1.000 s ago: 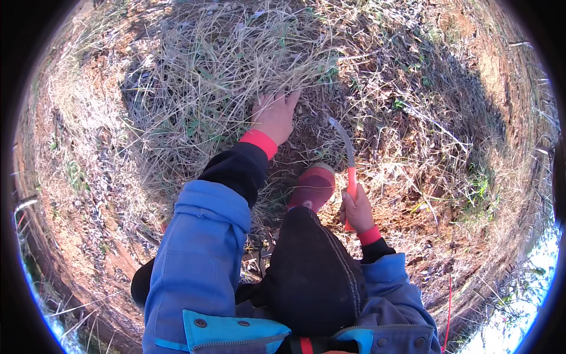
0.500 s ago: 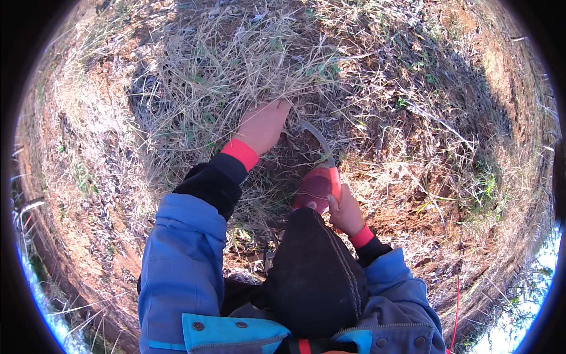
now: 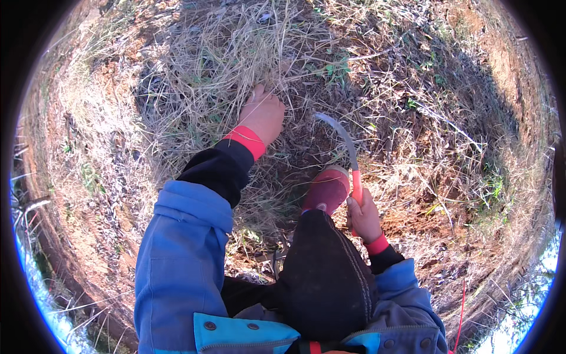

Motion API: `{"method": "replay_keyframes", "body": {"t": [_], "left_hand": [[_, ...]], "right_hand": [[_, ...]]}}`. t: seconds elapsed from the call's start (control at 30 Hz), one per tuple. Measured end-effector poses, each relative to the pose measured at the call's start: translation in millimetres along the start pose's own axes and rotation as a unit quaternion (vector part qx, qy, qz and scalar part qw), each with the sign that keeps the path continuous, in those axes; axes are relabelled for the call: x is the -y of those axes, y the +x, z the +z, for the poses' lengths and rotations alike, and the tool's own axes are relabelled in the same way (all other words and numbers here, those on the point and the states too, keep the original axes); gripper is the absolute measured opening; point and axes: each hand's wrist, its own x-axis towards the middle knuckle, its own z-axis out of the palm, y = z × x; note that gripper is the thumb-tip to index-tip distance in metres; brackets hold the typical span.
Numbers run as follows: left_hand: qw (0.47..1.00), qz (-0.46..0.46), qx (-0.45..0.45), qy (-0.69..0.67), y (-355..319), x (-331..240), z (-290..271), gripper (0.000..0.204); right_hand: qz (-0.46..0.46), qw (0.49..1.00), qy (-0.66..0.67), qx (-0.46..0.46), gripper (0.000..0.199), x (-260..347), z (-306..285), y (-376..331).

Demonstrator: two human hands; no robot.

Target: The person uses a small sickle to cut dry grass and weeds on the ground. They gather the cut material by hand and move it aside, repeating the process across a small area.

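Observation:
In my right hand (image 3: 366,218) is a sickle (image 3: 344,135), gripped by its orange-red handle. Its curved metal blade points up and away, with the tip bending left above bare soil. My left hand (image 3: 263,114) is closed at the base of a clump of dry grass (image 3: 236,65), with pale stalks crossing around its fingers. Part of those fingers is hidden by the stalks. The blade is to the right of my left hand, apart from it.
A dark red shoe (image 3: 328,187) and my black-trousered knee (image 3: 321,268) lie between my arms, close to the sickle handle. Dry litter and reddish soil (image 3: 413,221) spread to the right. Green sprigs (image 3: 338,71) grow among the far grass.
My right hand has drawn the sickle to the right and slightly nearer, away from the grass base. My left hand has shifted a little, and its fingers now point farther up into the clump.

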Motion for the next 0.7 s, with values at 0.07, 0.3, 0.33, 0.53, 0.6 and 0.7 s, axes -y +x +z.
{"method": "replay_keyframes", "body": {"t": [0.07, 0.3, 0.33, 0.53, 0.6, 0.7], "left_hand": [[1.000, -0.017, -0.003, -0.012, 1.7, -0.5, -0.7, 0.028], [0.982, 0.008, -0.189, 0.016, -15.8, 8.7, 7.2, 0.016], [0.977, -0.001, -0.211, 0.014, -18.6, 10.0, 8.6, 0.016], [0.994, -0.022, -0.105, 0.012, -20.7, 13.6, 5.2, 0.014], [0.994, -0.041, -0.101, -0.004, -29.9, 23.7, 5.1, 0.015], [0.989, -0.069, -0.130, -0.033, -45.1, 37.7, 13.9, 0.020]], "right_hand": [[0.050, 0.988, 0.142, -0.016, 0.015, 13.5, 0.8, 14.5], [-0.036, 0.996, 0.042, 0.074, 0.019, 52.7, 34.7, 86.6], [-0.022, 0.996, -0.003, 0.086, 0.019, 48.9, 38.9, 84.4], [-0.227, 0.953, -0.199, 0.005, 0.014, -0.6, 21.8, 23.1], [-0.059, 0.964, -0.253, 0.058, 0.015, -12.5, 11.7, -9.8], [0.005, 0.982, -0.169, 0.081, 0.022, -19.5, 3.2, -45.9]]}}
